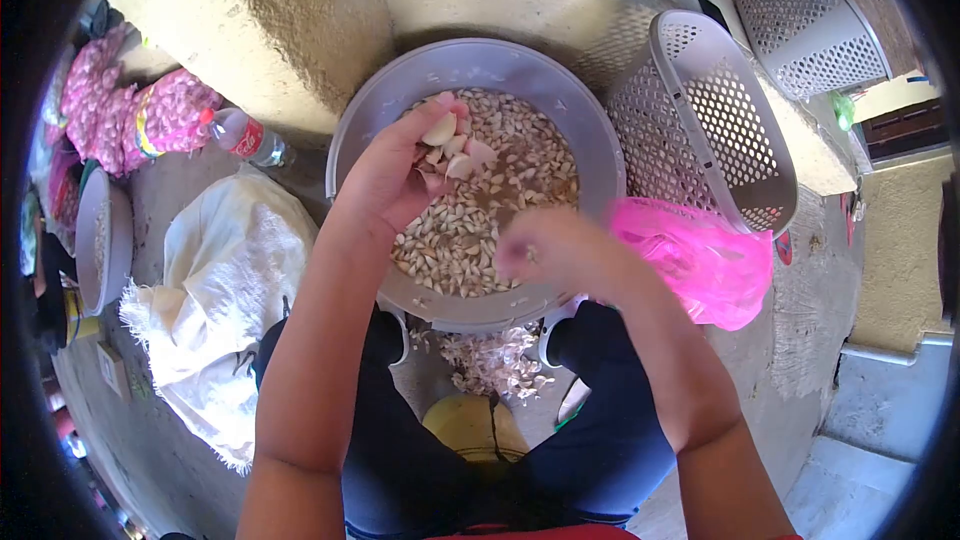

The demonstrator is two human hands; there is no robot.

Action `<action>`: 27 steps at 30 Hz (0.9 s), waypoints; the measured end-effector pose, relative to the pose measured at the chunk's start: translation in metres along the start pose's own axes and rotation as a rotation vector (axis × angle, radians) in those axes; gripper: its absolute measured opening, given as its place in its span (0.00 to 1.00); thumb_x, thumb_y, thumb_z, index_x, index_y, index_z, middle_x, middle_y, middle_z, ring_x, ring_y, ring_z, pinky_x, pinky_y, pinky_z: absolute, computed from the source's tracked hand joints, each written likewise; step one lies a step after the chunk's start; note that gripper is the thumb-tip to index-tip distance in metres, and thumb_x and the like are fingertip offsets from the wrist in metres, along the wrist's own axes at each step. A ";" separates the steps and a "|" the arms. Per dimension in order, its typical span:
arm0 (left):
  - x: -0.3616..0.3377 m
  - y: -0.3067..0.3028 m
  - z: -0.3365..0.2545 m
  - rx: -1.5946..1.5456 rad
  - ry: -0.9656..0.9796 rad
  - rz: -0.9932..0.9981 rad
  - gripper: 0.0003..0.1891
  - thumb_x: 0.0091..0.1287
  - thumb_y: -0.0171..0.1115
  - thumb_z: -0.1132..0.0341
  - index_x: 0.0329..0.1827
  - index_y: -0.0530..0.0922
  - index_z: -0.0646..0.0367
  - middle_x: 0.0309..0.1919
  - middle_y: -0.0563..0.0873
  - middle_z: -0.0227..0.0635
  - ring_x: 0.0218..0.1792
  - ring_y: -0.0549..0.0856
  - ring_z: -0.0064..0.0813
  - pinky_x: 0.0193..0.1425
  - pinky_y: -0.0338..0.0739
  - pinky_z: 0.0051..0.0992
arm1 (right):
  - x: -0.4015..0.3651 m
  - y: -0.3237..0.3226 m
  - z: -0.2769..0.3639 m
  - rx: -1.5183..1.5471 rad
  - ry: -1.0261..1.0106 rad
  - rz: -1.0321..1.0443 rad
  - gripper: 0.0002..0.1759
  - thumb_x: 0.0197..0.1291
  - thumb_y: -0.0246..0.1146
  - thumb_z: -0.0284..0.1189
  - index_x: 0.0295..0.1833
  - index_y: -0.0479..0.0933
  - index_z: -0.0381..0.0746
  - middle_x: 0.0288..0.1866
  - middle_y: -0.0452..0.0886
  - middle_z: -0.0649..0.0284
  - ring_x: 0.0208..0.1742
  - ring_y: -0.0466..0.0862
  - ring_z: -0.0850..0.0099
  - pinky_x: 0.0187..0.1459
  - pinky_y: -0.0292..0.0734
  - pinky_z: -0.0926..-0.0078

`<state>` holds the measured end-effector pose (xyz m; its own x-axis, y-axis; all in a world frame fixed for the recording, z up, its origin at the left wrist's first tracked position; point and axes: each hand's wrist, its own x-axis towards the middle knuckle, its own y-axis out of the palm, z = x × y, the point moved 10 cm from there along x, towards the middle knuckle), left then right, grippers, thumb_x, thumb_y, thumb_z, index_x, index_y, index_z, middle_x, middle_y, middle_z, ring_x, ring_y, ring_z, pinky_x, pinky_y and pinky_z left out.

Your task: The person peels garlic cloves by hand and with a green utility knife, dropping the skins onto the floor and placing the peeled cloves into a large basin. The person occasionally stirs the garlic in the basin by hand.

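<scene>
A large grey basin (pixel 380 100) sits on the ground in front of me, holding many garlic cloves (pixel 520 175) in water. My left hand (pixel 395 175) is above the basin's left side, fingers closed on several garlic cloves (pixel 452 145). My right hand (pixel 545 250) hovers over the basin's near right rim; it is blurred, and what it holds cannot be made out. Garlic skins (pixel 495 360) lie in a heap on the ground between my knees.
A grey perforated basket (pixel 715 110) lies tilted to the right of the basin, with a pink plastic bag (pixel 700 260) below it. A white sack (pixel 220 300), a plastic bottle (pixel 245 135) and pink mesh bags of garlic (pixel 130 110) are to the left. A second basket (pixel 810 20) stands far right.
</scene>
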<state>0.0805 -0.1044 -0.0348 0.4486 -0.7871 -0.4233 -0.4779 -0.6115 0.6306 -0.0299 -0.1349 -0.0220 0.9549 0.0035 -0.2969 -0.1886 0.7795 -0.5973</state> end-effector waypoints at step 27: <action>-0.001 0.018 0.021 0.053 -0.054 0.098 0.10 0.62 0.53 0.59 0.35 0.74 0.57 0.26 0.77 0.29 0.21 0.74 0.17 0.14 0.61 0.13 | -0.013 -0.060 -0.011 0.519 0.049 -0.787 0.10 0.53 0.62 0.29 0.40 0.78 0.36 0.31 0.80 0.64 0.29 0.78 0.80 0.34 0.72 0.83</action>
<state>0.0560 -0.1158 -0.0366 0.3570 -0.8456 -0.3969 -0.5574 -0.5338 0.6359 -0.0336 -0.1890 0.0098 0.7514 -0.6598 0.0124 0.6432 0.7280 -0.2371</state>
